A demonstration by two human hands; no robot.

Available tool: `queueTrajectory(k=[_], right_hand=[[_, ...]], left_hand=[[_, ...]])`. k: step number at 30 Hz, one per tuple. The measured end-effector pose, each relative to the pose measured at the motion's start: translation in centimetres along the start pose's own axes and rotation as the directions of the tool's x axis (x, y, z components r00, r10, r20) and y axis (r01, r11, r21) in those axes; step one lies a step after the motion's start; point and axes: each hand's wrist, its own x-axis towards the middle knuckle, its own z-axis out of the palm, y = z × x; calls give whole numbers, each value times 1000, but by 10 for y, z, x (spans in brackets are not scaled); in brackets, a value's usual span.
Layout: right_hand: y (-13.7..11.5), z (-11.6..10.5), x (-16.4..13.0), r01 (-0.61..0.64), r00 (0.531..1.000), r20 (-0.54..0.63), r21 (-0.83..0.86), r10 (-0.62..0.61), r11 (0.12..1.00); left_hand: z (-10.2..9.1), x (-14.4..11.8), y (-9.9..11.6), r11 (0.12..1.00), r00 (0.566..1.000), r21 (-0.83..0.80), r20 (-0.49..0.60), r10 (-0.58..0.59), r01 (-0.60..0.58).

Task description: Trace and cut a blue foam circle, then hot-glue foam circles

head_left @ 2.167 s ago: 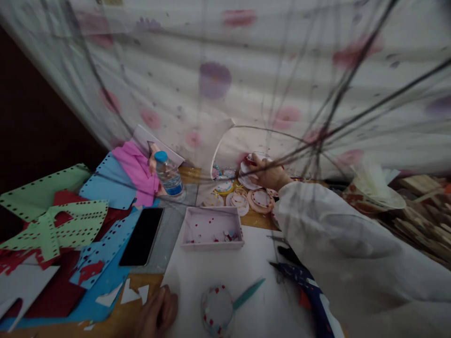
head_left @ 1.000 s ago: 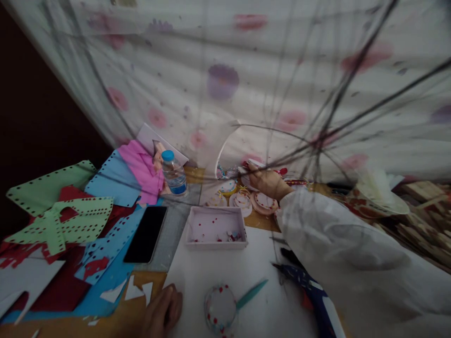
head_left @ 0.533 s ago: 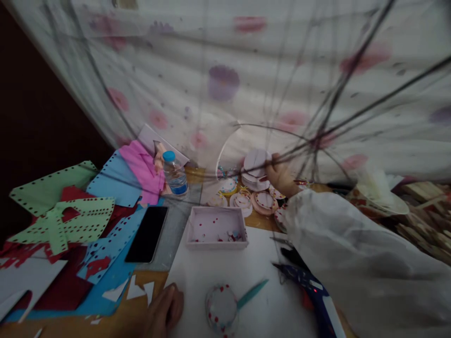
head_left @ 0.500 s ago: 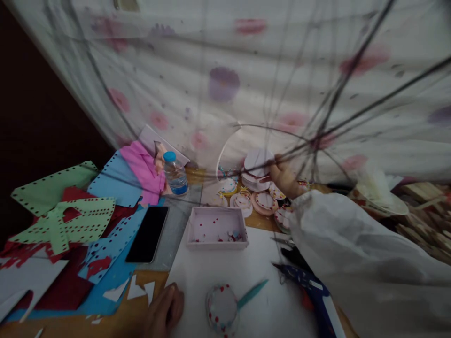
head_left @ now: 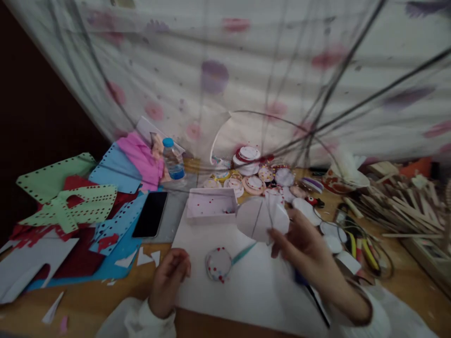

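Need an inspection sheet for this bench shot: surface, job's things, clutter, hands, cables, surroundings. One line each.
Surface: wooden table with a white sheet laid in front of the person.
Job's things: white paper discs held up in the right hand; a dotted disc on a teal stick lies on the sheet.
Clutter: punched coloured paper, black phone, water bottle, shallow tray, decorated discs, wooden sticks.
Hands: right hand pinches the discs; left hand curled at the sheet's edge, holding nothing visible.
Cables: yellow and black loops at right; dark strands cross the lens.
Surroundings: flowered cloth behind.
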Motion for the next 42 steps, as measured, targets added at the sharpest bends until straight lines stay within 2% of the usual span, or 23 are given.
queueTrajectory(k=[2,4,5,7,10,12,14,16,18,21,24,27,32,35,38,42], right_hand=[[18,15,-31,101,992,-58,-108,-108,989],[36,34,-60,195,977,-46,-187,-207,963],[44,44,-72,244,969,2,-192,-248,951],[54,64,-91,344,938,107,-177,-329,922],[55,85,-106,490,863,235,-182,-446,852],[52,90,-108,536,826,320,-196,-464,821],[51,91,-104,515,838,354,-265,-415,815],[55,91,-96,448,887,308,-397,-344,801],[64,93,-86,374,927,241,-530,-288,761],[79,99,-71,342,940,224,-625,-259,702],[87,100,-60,340,940,235,-603,-247,722],[90,96,-52,282,959,148,-520,-240,806],[99,92,-34,119,989,-55,-264,-138,957],[104,94,-27,28,983,-174,-129,-51,991],[107,97,-29,33,970,-236,-94,-54,995],[106,99,-37,193,970,-132,-97,-204,976]], left_hand=[[-4,-9,-2,999,1000,-43,-12,13,-14],[-8,-19,-2,998,1000,-52,-22,22,-23],[-9,-25,-2,999,1000,-40,-6,20,-20],[-11,-36,1,999,993,-7,110,-32,33],[-15,-52,5,982,934,71,303,-187,174],[-19,-58,9,967,919,129,305,-250,221],[-24,-60,14,962,948,171,205,-245,212],[-30,-57,18,961,975,201,71,-209,191],[-37,-53,21,957,985,231,-39,-170,174],[-49,-47,17,945,992,305,-83,-100,121],[-58,-43,6,892,999,449,-48,-19,39],[-56,-38,-3,790,999,611,36,30,-45],[-22,-24,3,523,966,817,256,45,-241],[-3,-13,9,391,931,849,357,69,-355],[-5,5,14,401,903,809,392,178,-430],[-38,41,30,435,880,779,309,362,-452]])
